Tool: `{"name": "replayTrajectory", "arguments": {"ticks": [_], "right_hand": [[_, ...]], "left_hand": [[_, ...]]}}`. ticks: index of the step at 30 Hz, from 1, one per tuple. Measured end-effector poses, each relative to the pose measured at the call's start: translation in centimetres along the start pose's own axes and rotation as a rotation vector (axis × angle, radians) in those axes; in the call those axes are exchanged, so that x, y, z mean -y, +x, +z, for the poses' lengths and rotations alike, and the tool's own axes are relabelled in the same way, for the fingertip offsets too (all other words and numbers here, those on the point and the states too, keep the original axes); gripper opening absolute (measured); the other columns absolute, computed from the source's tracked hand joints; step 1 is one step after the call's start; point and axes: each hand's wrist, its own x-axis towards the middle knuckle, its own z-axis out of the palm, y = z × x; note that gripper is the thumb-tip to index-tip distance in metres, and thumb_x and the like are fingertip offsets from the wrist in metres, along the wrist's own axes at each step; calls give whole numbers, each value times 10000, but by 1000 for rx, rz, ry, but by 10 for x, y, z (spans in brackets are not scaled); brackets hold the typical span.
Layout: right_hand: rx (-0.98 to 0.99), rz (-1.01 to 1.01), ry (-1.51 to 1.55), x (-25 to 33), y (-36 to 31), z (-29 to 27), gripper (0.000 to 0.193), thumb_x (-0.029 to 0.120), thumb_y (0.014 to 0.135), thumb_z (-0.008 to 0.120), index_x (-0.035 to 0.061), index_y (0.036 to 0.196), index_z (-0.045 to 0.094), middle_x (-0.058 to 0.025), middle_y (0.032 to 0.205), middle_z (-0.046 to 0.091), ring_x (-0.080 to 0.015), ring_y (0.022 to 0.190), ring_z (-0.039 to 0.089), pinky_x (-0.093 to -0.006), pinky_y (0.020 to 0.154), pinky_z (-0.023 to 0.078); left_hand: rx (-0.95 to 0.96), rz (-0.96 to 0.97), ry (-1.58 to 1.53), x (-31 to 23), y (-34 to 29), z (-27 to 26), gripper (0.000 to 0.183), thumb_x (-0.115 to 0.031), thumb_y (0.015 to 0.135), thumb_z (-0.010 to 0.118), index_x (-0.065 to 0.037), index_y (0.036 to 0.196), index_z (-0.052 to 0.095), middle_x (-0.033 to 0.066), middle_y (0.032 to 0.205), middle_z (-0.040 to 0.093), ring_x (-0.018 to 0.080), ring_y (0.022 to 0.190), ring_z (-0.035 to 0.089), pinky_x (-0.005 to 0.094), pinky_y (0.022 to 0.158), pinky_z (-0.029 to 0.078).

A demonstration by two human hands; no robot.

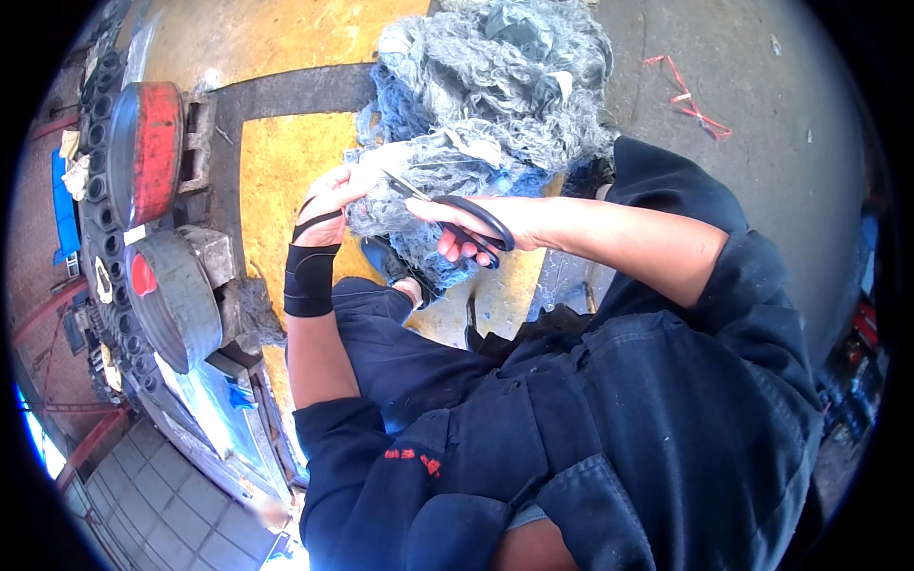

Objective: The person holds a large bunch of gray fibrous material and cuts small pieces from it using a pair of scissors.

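A large heap of matted grey and blue fibre waste [495, 105] lies in front of me. At its near left edge my left hand [328, 200], wearing a black wrist support [310, 281], has its fingers closed on a tuft of the grey fibre. My right hand [449, 211] grips a pair of black-handled scissors [502, 228]. Their metal blades point up and left over the heap, close to the left hand's fingertips. Loose strands hide the tips of the left fingers, and I cannot tell whether the blades touch the fibre.
Two large round drums, one with a red band [157, 152] and one grey [181, 300], stand at the left beside concrete blocks [207, 255]. Behind them runs a row of dark tubes [103, 186]. A red strap [687, 100] lies on the grey floor at the right. Yellow flooring [286, 181] lies underneath.
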Motion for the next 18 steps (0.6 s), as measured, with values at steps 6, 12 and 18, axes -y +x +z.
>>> {"name": "replayTrajectory", "arguments": {"ticks": [6,12,18], "right_hand": [[-14,-83,9,13,8,4,700,714,775,458,47,976,517,-18,729,483,-76,551,434,-203,425,359],[-92,-76,-68,20,-1,10,644,726,765,455,85,720,476,20,621,408,-64,482,368,-205,400,330],[-166,-105,-58,25,-15,16,615,699,772,485,103,630,429,34,546,365,-61,398,349,-212,354,295]], "left_hand": [[-7,22,-2,-1,-1,9,334,-92,843,586,49,1140,527,112,1072,609,160,974,587,280,874,438],[21,47,-65,-3,-4,16,378,-94,848,580,56,1183,490,121,1114,590,175,1033,562,291,911,414],[107,198,-194,-11,-1,37,425,-67,852,571,38,1240,430,106,1126,558,121,942,554,244,798,446]]}}
